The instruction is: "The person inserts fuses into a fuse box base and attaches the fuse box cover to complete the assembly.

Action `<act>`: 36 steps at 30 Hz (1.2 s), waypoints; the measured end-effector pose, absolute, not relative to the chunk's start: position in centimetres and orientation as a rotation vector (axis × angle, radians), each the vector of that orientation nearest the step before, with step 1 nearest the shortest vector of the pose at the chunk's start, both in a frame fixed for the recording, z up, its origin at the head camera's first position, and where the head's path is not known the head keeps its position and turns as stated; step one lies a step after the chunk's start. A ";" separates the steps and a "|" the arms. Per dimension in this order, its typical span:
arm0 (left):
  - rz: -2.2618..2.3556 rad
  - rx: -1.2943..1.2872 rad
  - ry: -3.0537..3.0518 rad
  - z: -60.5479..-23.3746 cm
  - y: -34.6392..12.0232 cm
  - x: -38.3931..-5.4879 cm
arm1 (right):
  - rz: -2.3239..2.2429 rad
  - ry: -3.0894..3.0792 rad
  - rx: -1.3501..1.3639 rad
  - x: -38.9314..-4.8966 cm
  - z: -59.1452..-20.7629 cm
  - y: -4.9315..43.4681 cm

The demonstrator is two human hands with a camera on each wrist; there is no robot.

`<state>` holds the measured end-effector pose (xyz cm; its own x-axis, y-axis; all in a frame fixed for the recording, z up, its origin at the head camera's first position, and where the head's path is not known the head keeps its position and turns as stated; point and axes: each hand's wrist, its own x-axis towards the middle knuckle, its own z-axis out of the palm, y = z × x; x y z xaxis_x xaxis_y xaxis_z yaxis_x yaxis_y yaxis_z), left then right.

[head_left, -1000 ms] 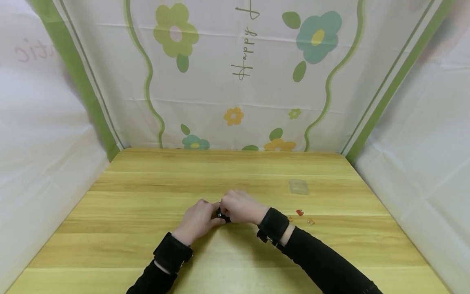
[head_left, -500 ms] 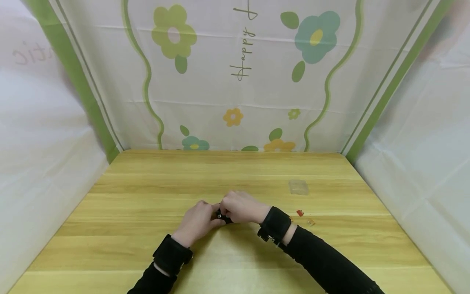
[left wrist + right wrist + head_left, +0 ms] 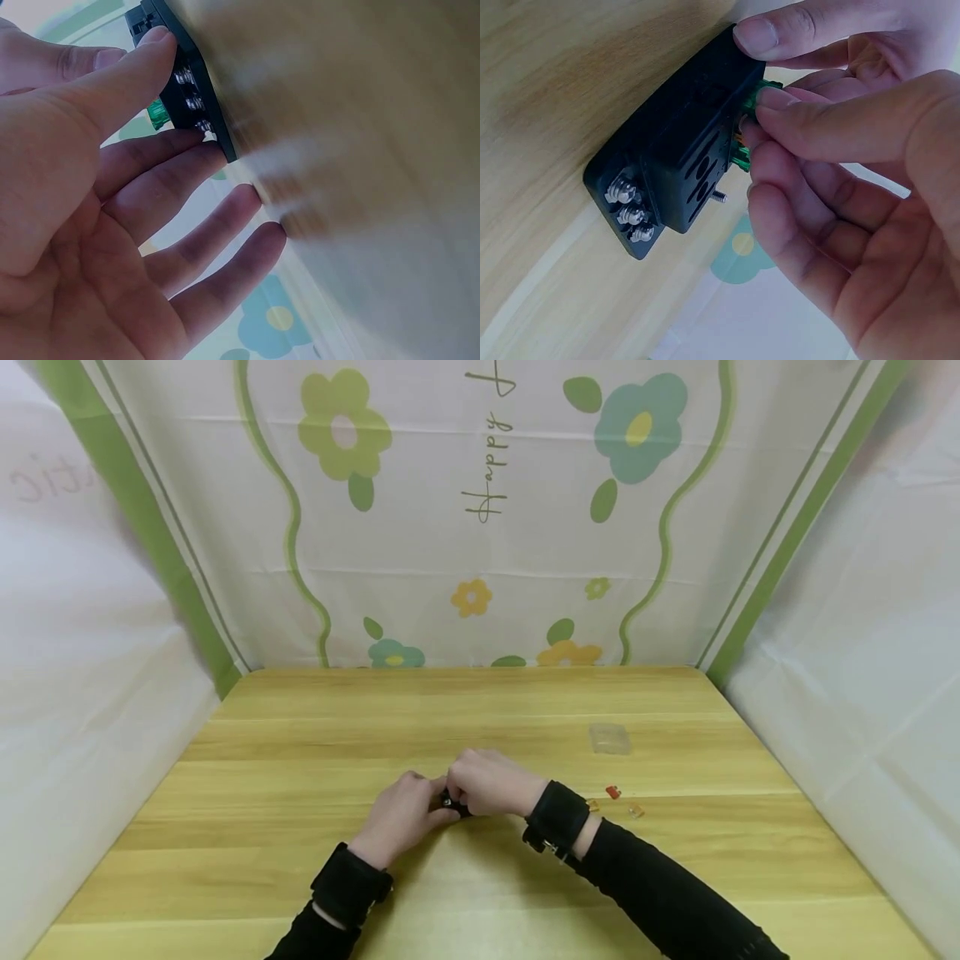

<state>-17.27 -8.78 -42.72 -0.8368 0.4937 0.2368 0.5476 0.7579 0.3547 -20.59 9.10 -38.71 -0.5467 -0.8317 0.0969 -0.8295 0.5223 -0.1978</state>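
Note:
A black fuse box with silver screw terminals stands on the table between both hands. My left hand grips one end of it, thumb on top and fingertips on the far edge; in the left wrist view its last two fingers touch the tabletop. My right hand pinches a green blade fuse between thumb and index finger, at the row of slots. A second green fuse sits in the box beside it. How deep the pinched fuse sits is hidden by the fingers.
Right of the right wrist lie a red fuse, an orange fuse and a pale one. Behind them is a clear plastic lid or tray. Flower-printed cloth walls border the wooden table.
Both hands stay at the fuse box with nearly the same grip. The head view shifts slightly.

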 end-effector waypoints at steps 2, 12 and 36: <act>-0.631 -0.840 -2.817 -42.8 -8.8 -17.3 | -0.347 2.739 -1.491 -20.5 -38.7 9.0; -0.600 -0.848 -2.803 -42.7 -8.9 -16.9 | -0.297 2.783 -1.474 -20.1 -39.0 8.7; -0.608 -0.828 -2.815 -42.4 -8.8 -16.8 | -0.236 2.739 -1.478 -20.2 -38.5 8.7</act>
<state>-16.80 -8.76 -42.45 -0.8376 0.4870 0.2474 0.5457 0.7662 0.3393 -20.23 8.73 -38.54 -0.5512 -0.8326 0.0537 -0.8295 0.5400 -0.1427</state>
